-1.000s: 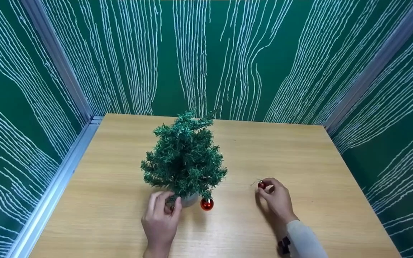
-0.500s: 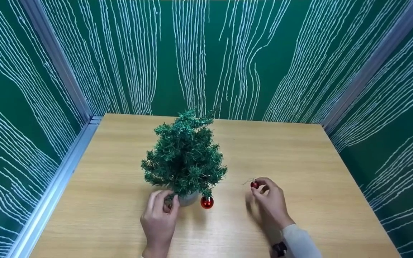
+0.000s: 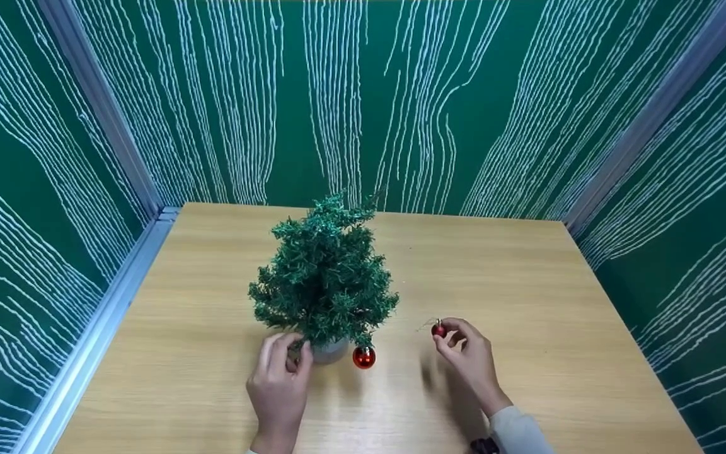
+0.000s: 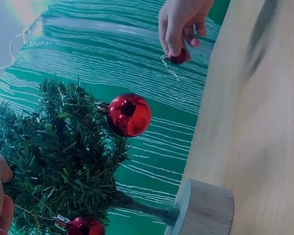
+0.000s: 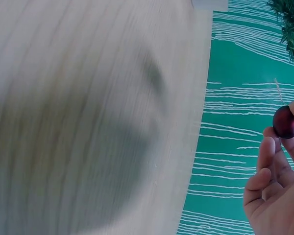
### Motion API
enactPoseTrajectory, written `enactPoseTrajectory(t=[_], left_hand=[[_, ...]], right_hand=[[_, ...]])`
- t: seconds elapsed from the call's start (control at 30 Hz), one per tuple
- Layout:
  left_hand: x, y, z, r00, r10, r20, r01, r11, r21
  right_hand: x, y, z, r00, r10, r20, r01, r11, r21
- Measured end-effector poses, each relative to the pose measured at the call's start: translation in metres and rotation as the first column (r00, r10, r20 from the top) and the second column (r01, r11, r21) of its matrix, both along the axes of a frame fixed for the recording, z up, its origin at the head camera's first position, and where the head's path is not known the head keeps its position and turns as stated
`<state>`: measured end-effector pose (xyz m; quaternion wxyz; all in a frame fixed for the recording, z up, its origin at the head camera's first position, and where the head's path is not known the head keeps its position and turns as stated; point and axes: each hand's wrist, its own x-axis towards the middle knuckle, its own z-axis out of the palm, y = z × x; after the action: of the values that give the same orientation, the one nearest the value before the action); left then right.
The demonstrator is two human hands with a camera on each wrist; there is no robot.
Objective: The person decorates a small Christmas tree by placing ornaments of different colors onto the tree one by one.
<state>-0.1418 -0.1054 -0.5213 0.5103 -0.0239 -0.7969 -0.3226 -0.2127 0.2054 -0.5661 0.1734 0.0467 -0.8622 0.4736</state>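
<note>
A small artificial Christmas tree point(image 3: 325, 271) stands on the table with its round base point(image 4: 206, 210) below. At its lower left branches, my left hand point(image 3: 280, 384) pinches a branch tip between thumb and fingers. Just beside those fingers, a red bauble point(image 4: 85, 226) on a gold string hangs in the left wrist view. Another shiny red bauble point(image 3: 364, 357) dangles from the tree's lower right front. To the right of the tree, my right hand point(image 3: 471, 356) pinches a dark red bauble point(image 5: 286, 122) by its sides above the table, its thin string point(image 5: 278, 89) sticking out towards the tree.
The wooden table point(image 3: 495, 271) is bounded by green walls point(image 3: 350, 94) with white wavy lines at the back and sides. A metal rail point(image 3: 95, 334) runs along the left edge. The right hand's shadow falls on the tabletop.
My right hand has moved left towards the tree with the dark red bauble pinched in it. The left hand has stayed nearly in place at the branch.
</note>
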Motion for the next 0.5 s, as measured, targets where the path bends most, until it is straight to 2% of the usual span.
enactPoseTrajectory(t=[0.2, 0.5], left_hand=[[-0.001, -0.002, 0.000, 1.000, 0.017, 0.005, -0.017, 1.000, 0.001], [-0.002, -0.002, -0.002, 1.000, 0.007, 0.006, -0.007, 1.000, 0.024]], right_hand=[[0.004, -0.005, -0.004, 1.000, 0.009, -0.023, -0.009, 1.000, -0.023], [0.012, -0.012, -0.015, 0.998, 0.024, -0.061, -0.028, 0.997, -0.068]])
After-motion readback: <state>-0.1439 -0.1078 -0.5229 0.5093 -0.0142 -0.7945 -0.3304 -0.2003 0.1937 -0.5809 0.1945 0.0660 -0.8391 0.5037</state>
